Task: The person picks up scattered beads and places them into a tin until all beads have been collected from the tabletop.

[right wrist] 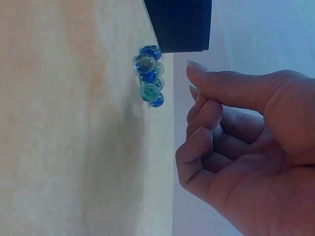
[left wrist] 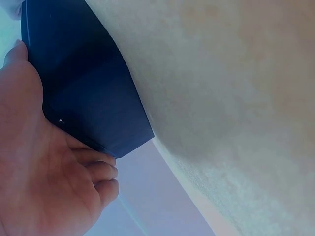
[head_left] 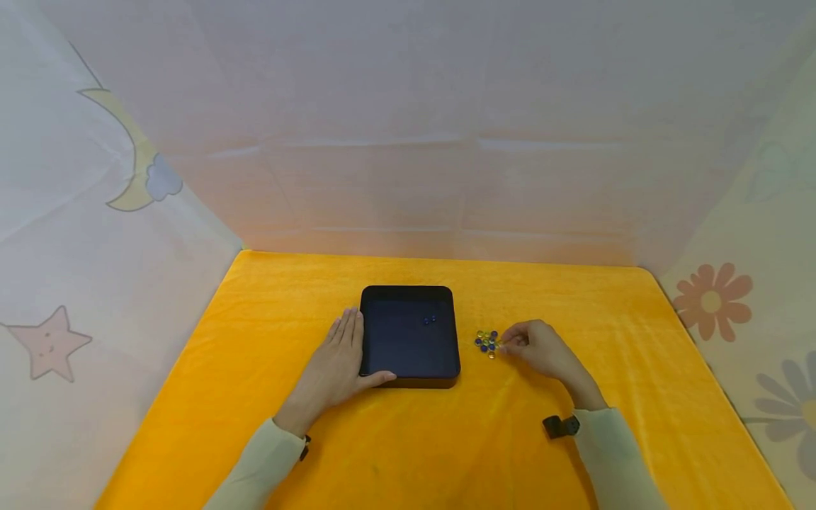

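Note:
A black square tray (head_left: 408,381) lies on the yellow cloth, with two dark blue marbles (head_left: 430,320) inside. Along its left side my left hand (head_left: 338,365) rests with straight fingers, the thumb lying over the near left corner. To the tray's right is a cluster of clear, yellowish and blue marbles (head_left: 487,343). My right hand (head_left: 542,348) hovers at the right edge of that cluster. In the right wrist view its fingers (right wrist: 224,81) are loosely bent, thumb and index tips close together, and no marble shows between them. The marbles (right wrist: 149,76) there sit just beyond the fingertips.
Yellow cloth (head_left: 255,326) covers the table. Pale fabric walls (head_left: 408,142) stand at the back and both sides, printed with a moon, a star and flowers. Dark wrist straps (head_left: 561,426) show at the sleeve cuffs.

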The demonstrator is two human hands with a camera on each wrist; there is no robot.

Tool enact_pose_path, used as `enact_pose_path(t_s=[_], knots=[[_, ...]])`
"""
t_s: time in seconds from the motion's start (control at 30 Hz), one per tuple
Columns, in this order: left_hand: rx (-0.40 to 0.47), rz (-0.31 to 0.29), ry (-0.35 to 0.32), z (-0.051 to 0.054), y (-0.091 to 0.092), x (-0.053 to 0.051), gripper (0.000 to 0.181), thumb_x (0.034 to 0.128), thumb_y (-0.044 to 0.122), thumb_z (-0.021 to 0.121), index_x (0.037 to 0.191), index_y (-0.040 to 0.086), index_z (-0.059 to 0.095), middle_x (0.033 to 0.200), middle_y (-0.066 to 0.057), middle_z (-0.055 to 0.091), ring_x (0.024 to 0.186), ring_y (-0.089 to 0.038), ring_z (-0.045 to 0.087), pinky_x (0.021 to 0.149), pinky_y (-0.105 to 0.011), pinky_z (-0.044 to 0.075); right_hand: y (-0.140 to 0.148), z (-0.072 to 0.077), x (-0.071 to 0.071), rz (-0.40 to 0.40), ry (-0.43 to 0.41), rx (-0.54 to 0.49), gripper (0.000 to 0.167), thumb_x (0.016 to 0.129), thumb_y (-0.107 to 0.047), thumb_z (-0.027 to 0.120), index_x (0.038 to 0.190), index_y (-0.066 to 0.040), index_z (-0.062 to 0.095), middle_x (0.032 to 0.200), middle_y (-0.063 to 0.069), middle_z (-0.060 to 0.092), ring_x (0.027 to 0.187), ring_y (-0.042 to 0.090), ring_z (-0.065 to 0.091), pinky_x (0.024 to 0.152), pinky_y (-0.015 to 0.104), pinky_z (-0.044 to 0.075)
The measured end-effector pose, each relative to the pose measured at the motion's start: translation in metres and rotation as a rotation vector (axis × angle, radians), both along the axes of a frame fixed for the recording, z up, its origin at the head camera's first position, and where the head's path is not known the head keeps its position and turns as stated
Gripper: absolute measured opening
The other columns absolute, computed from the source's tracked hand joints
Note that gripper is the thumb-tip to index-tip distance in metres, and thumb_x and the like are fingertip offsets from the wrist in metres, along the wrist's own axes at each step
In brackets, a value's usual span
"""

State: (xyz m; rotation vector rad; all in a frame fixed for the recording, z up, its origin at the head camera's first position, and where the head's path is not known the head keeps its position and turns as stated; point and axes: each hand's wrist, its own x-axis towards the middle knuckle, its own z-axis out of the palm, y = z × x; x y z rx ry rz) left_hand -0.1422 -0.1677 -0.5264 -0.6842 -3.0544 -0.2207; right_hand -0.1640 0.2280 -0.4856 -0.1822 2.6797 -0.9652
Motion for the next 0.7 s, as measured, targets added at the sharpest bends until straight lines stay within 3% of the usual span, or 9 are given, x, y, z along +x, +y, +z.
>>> enact_pose_path(t_s=[0.7], knots=[[0.003,0.003,-0.013,0.001,0.000,0.000,0.127,0.0893,0.092,0.036,0.165,-0.008,0.013,0.174,-0.028,0.013,0.164,-0.040,0.017,0.134,-0.053,0.023,-0.024,0.014,-0.009,0.006,0.003,-0.051,0.014,0.102,-0.016,0.069,0.107,-0.004,0.076,0.095,0.012,0.073,0.081,0.025,0.061,0.067,0.028,0.049]])
